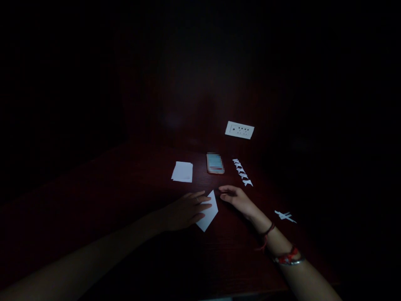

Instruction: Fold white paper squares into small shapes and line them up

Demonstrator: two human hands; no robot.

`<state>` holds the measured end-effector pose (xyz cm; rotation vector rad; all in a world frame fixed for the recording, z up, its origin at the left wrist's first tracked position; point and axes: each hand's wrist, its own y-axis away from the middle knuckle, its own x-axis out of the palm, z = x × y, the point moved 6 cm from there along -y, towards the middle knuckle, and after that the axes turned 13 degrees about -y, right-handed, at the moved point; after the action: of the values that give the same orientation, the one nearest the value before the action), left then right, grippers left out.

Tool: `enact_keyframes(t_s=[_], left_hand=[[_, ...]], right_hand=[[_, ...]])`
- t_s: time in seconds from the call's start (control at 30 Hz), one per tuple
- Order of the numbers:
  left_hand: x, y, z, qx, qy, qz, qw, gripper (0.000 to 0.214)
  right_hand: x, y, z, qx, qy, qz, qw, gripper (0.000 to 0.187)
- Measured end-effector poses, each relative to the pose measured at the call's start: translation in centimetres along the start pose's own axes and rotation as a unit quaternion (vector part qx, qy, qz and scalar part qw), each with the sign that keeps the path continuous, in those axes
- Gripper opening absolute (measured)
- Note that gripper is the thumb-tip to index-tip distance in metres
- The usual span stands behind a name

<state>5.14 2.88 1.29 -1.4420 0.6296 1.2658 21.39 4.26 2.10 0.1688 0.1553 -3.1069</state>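
Observation:
Under the spread fingers of my left hand [189,209] lies a white sheet of paper [210,215], folded so that it comes to a point at the top. The fingers rest flat on its left side and hide part of it. My right hand [236,198] hovers or rests just right of the paper, apart from it, with fingers loosely stretched and thumb apart; nothing shows in it. A stack of white paper [182,172] lies beyond my left hand. Past my right hand is a row of small folded white paper pieces [242,172].
The dark reddish wooden table [140,184] is dimly lit. A phone [215,163] with a blurred screen lies at the back. Thin white paper strips [285,216] lie crossed at the right. A white socket panel [239,130] is on the wall behind.

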Motion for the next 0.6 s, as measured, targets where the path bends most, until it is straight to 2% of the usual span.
enact_keyframes(t_s=[0.2, 0.3, 0.43, 0.6], left_hand=[[0.1, -0.1, -0.1, 0.006, 0.01, -0.009, 1.0, 0.036], [0.2, -0.2, -0.2, 0.015, 0.007, -0.011, 1.0, 0.034], [0.2, -0.1, -0.1, 0.023, 0.004, -0.019, 1.0, 0.036], [-0.3, -0.2, -0.4, 0.055, -0.008, 0.001, 0.998, 0.043]], right_hand=[[0.6, 0.8, -0.3, 0.104, -0.157, -0.014, 0.982, 0.032], [0.8, 0.9, -0.6, 0.13, -0.221, -0.007, 0.966, 0.029], [0.9, 0.8, -0.7, 0.133, -0.26, -0.01, 0.956, 0.028], [1.1, 0.6, -0.6, 0.095, -0.221, -0.008, 0.971, 0.035]])
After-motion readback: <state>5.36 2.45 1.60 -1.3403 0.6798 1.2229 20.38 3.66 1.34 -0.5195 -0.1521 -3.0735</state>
